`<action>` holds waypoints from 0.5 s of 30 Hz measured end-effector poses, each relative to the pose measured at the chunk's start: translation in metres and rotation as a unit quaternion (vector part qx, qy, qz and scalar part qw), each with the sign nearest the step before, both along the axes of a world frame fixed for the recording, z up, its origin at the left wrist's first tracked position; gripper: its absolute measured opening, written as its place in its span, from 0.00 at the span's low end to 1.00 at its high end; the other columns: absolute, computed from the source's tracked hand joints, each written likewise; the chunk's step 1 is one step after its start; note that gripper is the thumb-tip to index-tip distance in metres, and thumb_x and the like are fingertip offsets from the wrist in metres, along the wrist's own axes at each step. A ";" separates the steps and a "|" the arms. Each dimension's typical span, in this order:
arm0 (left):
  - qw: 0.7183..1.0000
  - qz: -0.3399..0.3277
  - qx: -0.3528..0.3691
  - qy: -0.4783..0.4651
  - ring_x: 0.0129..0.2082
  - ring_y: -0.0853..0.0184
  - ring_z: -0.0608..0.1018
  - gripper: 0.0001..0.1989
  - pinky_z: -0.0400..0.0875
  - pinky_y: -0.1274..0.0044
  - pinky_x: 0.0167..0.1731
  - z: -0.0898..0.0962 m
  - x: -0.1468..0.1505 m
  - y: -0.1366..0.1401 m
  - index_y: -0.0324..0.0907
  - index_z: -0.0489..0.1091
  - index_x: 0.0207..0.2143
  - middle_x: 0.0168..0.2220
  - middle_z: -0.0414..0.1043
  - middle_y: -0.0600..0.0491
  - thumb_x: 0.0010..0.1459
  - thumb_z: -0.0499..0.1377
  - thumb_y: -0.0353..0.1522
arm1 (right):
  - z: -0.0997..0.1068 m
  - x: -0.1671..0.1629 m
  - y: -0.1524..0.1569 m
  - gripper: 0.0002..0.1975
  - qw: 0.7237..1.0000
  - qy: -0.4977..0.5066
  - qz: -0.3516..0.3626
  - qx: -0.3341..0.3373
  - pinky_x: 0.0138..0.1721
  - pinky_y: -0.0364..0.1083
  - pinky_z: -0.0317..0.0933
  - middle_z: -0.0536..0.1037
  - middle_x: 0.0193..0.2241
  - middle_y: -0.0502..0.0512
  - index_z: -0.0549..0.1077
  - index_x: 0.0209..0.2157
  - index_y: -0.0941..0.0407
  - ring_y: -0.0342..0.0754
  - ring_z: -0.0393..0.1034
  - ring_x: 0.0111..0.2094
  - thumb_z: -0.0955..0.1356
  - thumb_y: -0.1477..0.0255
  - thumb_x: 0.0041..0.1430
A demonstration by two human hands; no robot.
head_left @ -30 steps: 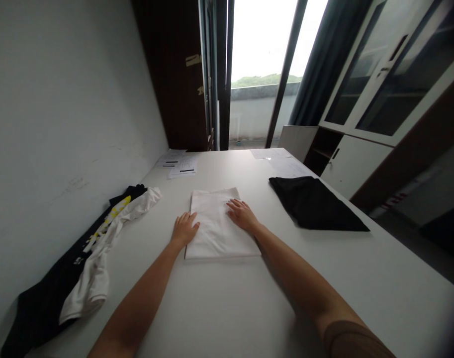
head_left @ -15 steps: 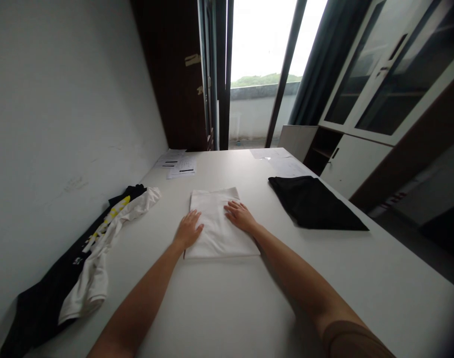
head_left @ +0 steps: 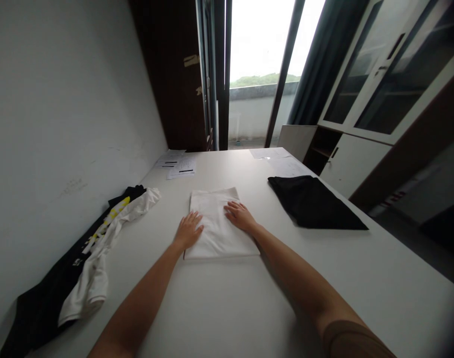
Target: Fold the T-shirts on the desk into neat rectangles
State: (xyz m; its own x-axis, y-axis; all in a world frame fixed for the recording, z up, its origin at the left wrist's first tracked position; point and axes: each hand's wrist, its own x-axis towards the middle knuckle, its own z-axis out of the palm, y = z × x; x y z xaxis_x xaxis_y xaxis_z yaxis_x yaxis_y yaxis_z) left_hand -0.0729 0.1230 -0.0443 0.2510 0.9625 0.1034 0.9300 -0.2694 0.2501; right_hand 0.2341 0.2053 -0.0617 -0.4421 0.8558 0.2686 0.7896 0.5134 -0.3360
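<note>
A white garment (head_left: 215, 233), folded into a flat rectangle, lies in the middle of the white table (head_left: 212, 303). My left hand (head_left: 188, 230) rests flat on its left edge, fingers stretched out and pointing away from me. On the right part of the cloth lies my right hand (head_left: 240, 216), palm down with the fingers open. Small wrinkles run across the fabric between the two hands. Neither hand grips anything. The kind of garment cannot be made out in its folded state.
To the right lies a folded black garment (head_left: 316, 204). Along the left wall, black clothing (head_left: 51, 288) and a white garment (head_left: 94, 278) lie loosely heaped. Printed papers (head_left: 182, 166) are at the far left, more sheets (head_left: 282, 161) at the far right. A cabinet (head_left: 361, 159) stands beyond the right edge.
</note>
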 end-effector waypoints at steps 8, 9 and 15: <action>1.000 -0.001 0.008 -0.011 0.78 0.55 0.56 0.27 0.50 0.53 0.76 -0.002 -0.001 0.001 0.46 0.64 0.71 0.77 0.55 0.48 0.74 0.51 0.42 | -0.001 0.000 0.000 0.23 1.000 0.001 -0.001 0.003 0.74 0.63 0.48 0.66 0.71 0.57 0.74 0.66 0.48 0.58 0.56 0.74 0.65 0.60 0.76; 1.000 -0.001 0.009 -0.012 0.78 0.55 0.56 0.27 0.51 0.53 0.75 -0.003 -0.001 0.001 0.46 0.64 0.71 0.77 0.55 0.48 0.74 0.51 0.42 | -0.001 0.000 0.000 0.22 1.000 0.001 -0.002 0.002 0.74 0.63 0.48 0.67 0.71 0.57 0.74 0.66 0.48 0.58 0.56 0.74 0.65 0.60 0.76; 1.000 -0.003 0.017 -0.009 0.77 0.55 0.57 0.27 0.51 0.53 0.75 -0.005 -0.002 0.002 0.47 0.65 0.71 0.76 0.56 0.48 0.74 0.51 0.42 | 0.001 0.001 -0.001 0.22 1.000 0.001 0.002 0.009 0.74 0.63 0.50 0.67 0.71 0.57 0.74 0.66 0.48 0.58 0.57 0.74 0.65 0.61 0.76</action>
